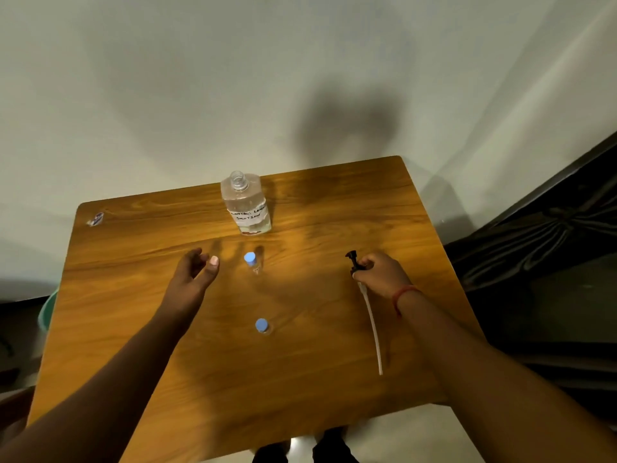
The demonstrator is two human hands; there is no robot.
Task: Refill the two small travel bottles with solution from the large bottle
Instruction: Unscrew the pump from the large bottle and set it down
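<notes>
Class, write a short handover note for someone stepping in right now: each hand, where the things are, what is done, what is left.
Left hand: open, empty, above the table.
Right hand: holds the pump, its tube lying on the table.
Large bottle: upright at the far edge, uncapped, with solution inside.
Far small bottle and near small bottle: blue caps on.
Done: pump out.
Left: uncap, fill and recap both.

The black pump head (353, 262) is partly hidden inside the closed right hand (382, 272); the handwritten white label (251, 215) on the large clear bottle (245, 202) blurs at its right end
</notes>
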